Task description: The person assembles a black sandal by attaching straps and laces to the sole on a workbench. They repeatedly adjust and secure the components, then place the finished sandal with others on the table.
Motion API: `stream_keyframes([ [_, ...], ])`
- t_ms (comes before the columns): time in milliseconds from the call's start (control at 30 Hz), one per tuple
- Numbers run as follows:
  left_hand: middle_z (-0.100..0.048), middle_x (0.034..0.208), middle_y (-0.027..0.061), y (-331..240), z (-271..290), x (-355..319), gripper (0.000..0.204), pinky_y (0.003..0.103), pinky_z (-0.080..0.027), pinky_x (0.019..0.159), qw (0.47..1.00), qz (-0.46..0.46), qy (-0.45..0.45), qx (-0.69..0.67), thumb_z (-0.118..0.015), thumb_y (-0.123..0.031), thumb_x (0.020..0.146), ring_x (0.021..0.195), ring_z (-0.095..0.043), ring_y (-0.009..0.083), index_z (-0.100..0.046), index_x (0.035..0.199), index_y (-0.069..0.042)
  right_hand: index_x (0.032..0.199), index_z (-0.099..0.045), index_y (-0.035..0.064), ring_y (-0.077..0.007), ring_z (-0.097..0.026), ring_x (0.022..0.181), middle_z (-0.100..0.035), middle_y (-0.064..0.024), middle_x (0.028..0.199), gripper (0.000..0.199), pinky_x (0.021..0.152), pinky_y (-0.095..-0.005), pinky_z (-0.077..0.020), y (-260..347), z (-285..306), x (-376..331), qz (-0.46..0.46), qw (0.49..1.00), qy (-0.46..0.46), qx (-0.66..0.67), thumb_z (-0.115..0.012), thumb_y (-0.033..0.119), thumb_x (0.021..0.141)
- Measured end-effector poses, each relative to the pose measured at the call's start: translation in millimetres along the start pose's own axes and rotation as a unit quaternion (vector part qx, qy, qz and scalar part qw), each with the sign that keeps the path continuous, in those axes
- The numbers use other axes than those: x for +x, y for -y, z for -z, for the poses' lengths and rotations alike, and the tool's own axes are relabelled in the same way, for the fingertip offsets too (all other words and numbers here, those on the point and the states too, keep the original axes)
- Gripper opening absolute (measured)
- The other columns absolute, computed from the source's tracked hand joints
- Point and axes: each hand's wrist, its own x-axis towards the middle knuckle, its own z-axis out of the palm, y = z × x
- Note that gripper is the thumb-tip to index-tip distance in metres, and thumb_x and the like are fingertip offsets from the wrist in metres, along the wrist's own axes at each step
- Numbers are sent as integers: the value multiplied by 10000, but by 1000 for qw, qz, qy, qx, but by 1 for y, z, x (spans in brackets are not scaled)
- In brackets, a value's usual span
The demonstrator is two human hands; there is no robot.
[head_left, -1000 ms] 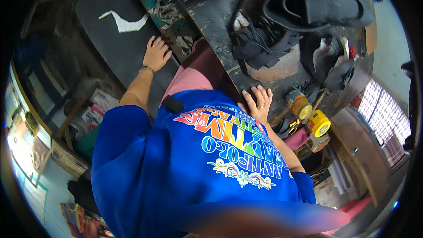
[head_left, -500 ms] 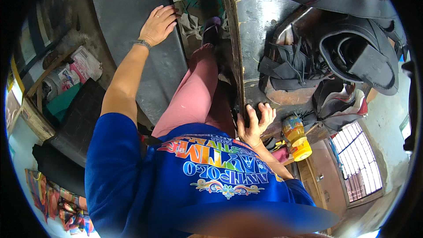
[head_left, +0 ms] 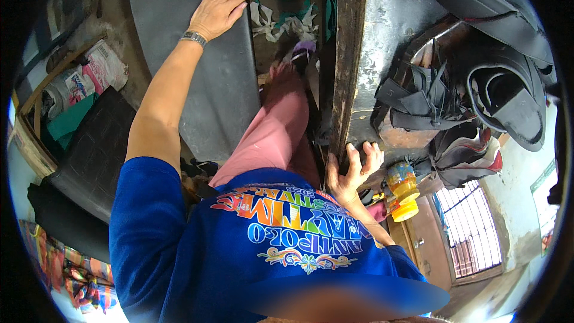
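My left hand [head_left: 220, 9] lies palm down on a long black padded bench top [head_left: 203, 84]. Its fingers reach to the right edge of that surface. My right hand [head_left: 353, 173] leans on the near corner of a dark wooden table [head_left: 353, 54]. Spread, bent fingers rest on top there, with the thumb against the side. Neither hand carries a loose object. Between bench and table stretches my leg in pink trousers [head_left: 263, 125], with a purple-strapped slipper [head_left: 302, 51] on the foot.
On the table are black strap pieces [head_left: 421, 93], a rolled black sheet [head_left: 508, 101] and grey-red cut pieces [head_left: 466, 152]. A yellow-lidded jar [head_left: 403, 191] stands by my right wrist. Scraps [head_left: 287, 27] litter the floor. Left are a dark cushioned seat [head_left: 95, 149] and stacked papers [head_left: 81, 84].
My left hand has moved farther from me along the bench. A white piece at the bench's far end has left view. The table appears farther right; my right hand stays at its corner.
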Motion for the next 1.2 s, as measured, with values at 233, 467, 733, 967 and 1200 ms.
stream_keyframes([
  [233,-622,1343,58,6,-5,3,238,442,-391,1139,999,-21,-23,30,-647,-206,972,1318,-532,255,-700,1176,-96,1290,-696,168,-405,-429,1392,-499,-161,1449,523,1192,-605,-219,1,-4,-2,-23,999,-18,16,-830,187,785],
  [467,-619,1362,64,7,-8,3,248,456,-385,1141,999,-22,-7,48,-621,-227,1006,1345,-520,276,-699,1214,-117,1292,-704,180,-385,-454,1401,-520,-140,1442,577,1206,-604,-224,1,-8,0,-39,997,-34,53,-789,77,731],
  [733,-624,1354,48,10,-10,5,273,451,-397,1119,998,-24,-12,54,-675,-272,971,1330,-525,264,-704,1204,-131,1269,-710,191,-385,-476,1383,-542,-125,1432,581,1201,-609,-228,2,-9,3,-47,995,-48,77,-781,76,703],
  [967,-600,1349,46,6,-6,6,273,460,-392,1123,998,-10,21,64,-662,-259,968,1341,-512,265,-688,1212,-138,1251,-714,173,-381,-472,1383,-547,-145,1425,525,1203,-591,-225,1,-9,3,-44,995,-37,82,-833,148,740],
  [1200,-559,1385,65,0,-1,11,325,468,-382,1134,998,8,32,62,-688,-264,931,1373,-472,276,-666,1233,-146,1254,-724,200,-377,-429,1403,-529,-151,1438,481,1207,-605,-211,-1,-7,1,-29,997,-14,70,-802,165,780],
])
